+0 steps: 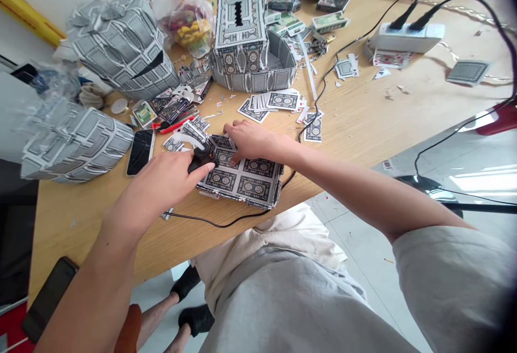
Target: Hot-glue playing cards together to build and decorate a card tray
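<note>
My left hand [169,176] is wrapped around a black glue gun [204,157], with a whitish glue stick [189,138] standing out of it. The gun sits over the left side of a shallow tray made of dark patterned playing cards [255,187]. My right hand [251,140] grips the tray's far wall, thumb on the inner side and fingers over the edge. The gun's nozzle is hidden from me. Loose playing cards [283,99] lie just beyond the tray.
A slotted card box [242,16] stands at the back on a card-built base [278,75]. Two card-covered baskets [76,143] occupy the left, near a phone [140,151]. Black cord [226,226] runs along the front; a white power strip [407,36] sits back right.
</note>
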`<state>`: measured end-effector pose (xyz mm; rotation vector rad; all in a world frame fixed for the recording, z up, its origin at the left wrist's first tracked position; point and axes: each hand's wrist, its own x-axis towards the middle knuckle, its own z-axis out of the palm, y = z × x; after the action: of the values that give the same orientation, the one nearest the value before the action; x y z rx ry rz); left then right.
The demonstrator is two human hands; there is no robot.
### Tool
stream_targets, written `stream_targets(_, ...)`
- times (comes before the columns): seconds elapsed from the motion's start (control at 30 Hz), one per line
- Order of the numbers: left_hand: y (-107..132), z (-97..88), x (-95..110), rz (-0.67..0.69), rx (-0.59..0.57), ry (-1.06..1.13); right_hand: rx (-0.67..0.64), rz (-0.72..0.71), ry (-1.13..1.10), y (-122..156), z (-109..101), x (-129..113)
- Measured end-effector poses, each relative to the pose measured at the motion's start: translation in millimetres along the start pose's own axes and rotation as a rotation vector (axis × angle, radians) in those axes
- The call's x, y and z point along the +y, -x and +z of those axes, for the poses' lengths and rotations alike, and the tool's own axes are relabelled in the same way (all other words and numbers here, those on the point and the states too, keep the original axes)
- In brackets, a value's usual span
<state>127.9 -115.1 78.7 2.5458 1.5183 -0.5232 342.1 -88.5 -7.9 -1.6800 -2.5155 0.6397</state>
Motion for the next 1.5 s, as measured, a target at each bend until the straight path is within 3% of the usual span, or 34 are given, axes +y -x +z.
stream_targets(0.13, 0.8, -0.7, 3.4, 0.044, 0.001, 0.03, 0.001, -0.003, 0.005, 0.8, 0.0, -0.1)
stream_targets(0.73, 0.5, -9.0, 3.1, -0.139, -0.025, -0.039, 0.0, 0.005, -0.01, 1.2, -0.7, -0.5)
stream_targets(1.5, 4.6, -6.6, 3.1, -0.093, 0.025, -0.035, -0.001, -0.003, -0.011, 1.9, -1.3, -1.5)
